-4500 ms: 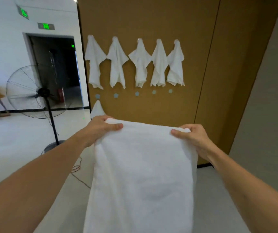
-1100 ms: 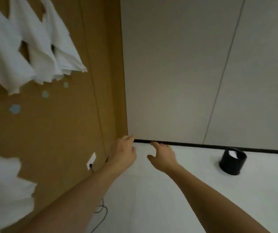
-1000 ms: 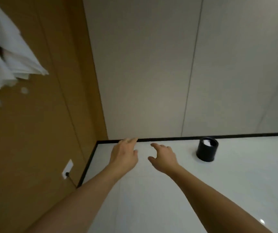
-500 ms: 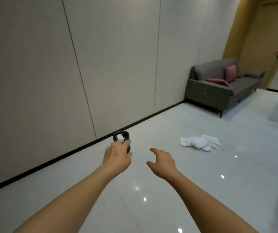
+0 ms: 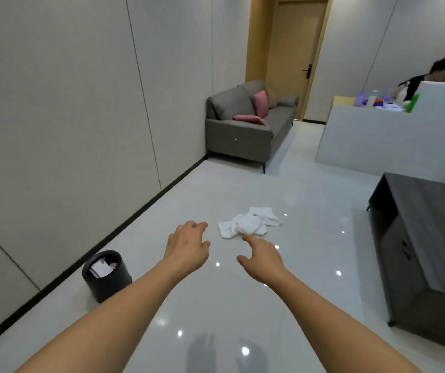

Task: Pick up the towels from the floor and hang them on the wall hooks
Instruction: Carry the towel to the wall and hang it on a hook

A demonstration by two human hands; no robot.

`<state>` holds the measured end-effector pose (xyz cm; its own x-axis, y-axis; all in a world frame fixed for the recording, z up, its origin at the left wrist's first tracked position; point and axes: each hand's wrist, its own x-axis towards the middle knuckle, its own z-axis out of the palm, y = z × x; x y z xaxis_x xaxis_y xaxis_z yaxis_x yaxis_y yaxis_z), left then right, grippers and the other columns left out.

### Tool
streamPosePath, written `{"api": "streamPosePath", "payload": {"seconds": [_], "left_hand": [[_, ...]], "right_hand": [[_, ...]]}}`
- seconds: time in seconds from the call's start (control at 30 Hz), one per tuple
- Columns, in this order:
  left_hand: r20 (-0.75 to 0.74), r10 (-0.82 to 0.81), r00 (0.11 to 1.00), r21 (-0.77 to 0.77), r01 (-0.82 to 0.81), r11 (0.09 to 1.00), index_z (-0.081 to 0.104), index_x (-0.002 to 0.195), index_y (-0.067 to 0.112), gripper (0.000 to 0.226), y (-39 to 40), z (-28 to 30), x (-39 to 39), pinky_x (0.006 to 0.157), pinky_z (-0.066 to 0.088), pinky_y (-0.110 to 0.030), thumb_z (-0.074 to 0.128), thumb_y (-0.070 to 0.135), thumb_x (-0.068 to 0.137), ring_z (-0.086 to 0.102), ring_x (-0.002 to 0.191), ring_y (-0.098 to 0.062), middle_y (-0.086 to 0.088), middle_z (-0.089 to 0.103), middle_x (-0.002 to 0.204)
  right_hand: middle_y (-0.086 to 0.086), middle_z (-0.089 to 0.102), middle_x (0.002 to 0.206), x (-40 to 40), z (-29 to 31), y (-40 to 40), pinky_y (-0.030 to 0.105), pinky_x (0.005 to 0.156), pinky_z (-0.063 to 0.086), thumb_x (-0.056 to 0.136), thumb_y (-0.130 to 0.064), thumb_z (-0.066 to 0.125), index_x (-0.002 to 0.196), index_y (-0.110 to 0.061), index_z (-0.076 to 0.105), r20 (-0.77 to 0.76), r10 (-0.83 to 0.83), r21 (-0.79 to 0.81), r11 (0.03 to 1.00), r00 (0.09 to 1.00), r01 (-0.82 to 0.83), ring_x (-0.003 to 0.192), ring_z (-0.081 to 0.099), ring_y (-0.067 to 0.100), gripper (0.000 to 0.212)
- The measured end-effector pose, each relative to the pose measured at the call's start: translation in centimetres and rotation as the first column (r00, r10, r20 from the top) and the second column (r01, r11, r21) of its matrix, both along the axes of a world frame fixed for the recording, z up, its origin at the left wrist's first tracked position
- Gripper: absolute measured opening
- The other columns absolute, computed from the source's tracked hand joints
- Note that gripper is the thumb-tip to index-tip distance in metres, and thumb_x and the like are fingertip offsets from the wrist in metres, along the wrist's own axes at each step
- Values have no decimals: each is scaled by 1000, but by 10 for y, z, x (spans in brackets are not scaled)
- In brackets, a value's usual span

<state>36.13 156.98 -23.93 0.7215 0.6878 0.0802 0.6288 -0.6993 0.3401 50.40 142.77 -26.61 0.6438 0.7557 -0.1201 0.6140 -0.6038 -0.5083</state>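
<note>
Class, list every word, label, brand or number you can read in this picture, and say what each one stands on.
None can be read.
Bottles and packets on the white counter: labels too blurred.
Paper in the black bin: no print legible.
Towel, sofa, door: no text visible.

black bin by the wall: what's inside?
The black bin holds what looks like white crumpled paper near its rim, plus a small pale scrap. Anything deeper is hidden by the bin's wall.

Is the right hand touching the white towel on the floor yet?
Apart. In the head view the right hand is held out in the air with fingers spread, and the towel lies crumpled on the floor farther ahead.
</note>
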Motion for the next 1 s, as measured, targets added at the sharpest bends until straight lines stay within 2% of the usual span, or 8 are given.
{"api": "streamPosePath", "payload": {"seconds": [0.27, 0.43, 0.53, 0.67, 0.83, 1.0], "left_hand": [[-125, -141, 982, -88, 131, 987, 40, 146, 23, 53, 93, -51, 107, 103, 41, -39, 51, 34, 96, 44, 127, -26, -5, 46, 143], [-166, -157, 974, -96, 142, 985, 41, 145, 23, 52, 162, -85, 192, 101, 41, -38, 51, 34, 96, 45, 126, -27, -5, 47, 142], [-215, -167, 962, -115, 145, 983, 43, 142, 22, 49, 207, -105, 248, 98, 41, -38, 51, 34, 95, 47, 122, -27, -6, 49, 137], [-316, -156, 936, -150, 113, 982, 39, 147, 22, 55, 270, -119, 315, 100, 42, -40, 51, 35, 95, 47, 125, -27, -7, 46, 142], [-303, -97, 948, -245, 21, 969, 40, 147, 21, 55, 335, -133, 388, 103, 42, -41, 53, 34, 95, 47, 127, -27, -8, 47, 142], [-346, -107, 932, -328, -13, 945, 41, 146, 21, 55, 386, -171, 446, 101, 44, -40, 53, 34, 95, 48, 124, -28, -7, 48, 139]], "right_hand": [[3, 55, 136, 97, -54, 54, 40, 102, 44, 89, -39, 59, 146, -25, 41, -128, -190, -139, 975, 973, 172, 126, 50, 24, 61], [3, 59, 129, 185, -90, 115, 35, 98, 47, 88, -38, 63, 144, -23, 44, -176, -249, -146, 963, 952, 225, 123, 53, 22, 61], [2, 61, 127, 243, -110, 162, 34, 97, 47, 87, -36, 65, 144, -23, 46, -231, -257, -143, 963, 938, 228, 121, 55, 20, 61], [4, 61, 125, 313, -127, 216, 33, 96, 49, 86, -35, 66, 141, -21, 48, -318, -270, -187, 958, 909, 219, 117, 57, 19, 60], [7, 60, 128, 390, -141, 280, 36, 96, 51, 85, -32, 67, 141, -20, 49, -363, -255, -251, 953, 896, 169, 114, 59, 20, 60], [6, 64, 121, 446, -169, 341, 33, 90, 52, 84, -33, 67, 138, -22, 51, -396, -252, -324, 938, 883, 122, 105, 63, 19, 57]]}}
